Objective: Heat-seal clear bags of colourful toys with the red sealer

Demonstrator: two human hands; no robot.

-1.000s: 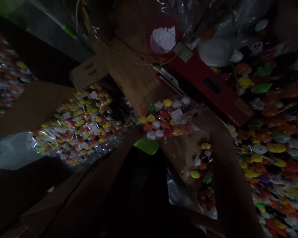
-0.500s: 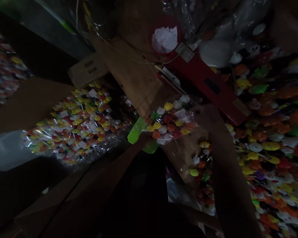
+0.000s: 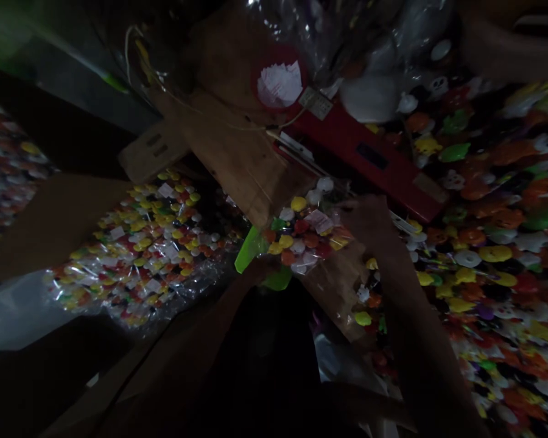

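A small clear bag of colourful pieces (image 3: 305, 234) with a white paper slip inside hangs between my two hands over a wooden board (image 3: 242, 164). My right hand (image 3: 369, 222) grips the bag's right end. My left hand (image 3: 260, 267), dim in the low light, holds the bag's lower left corner. A bright green flat piece (image 3: 251, 249) shows right beside the left hand, partly under the bag; whether the hand holds it I cannot tell.
A cardboard box (image 3: 50, 219) at the left holds several filled clear bags (image 3: 141, 249). Loose colourful pieces (image 3: 488, 255) are heaped at the right. A red machine (image 3: 374, 158) and a red bowl of paper slips (image 3: 278, 85) lie behind the board.
The bag has shifted a little to the left and lower between my hands, and more of the green piece shows at its left end. The view has tilted slightly.
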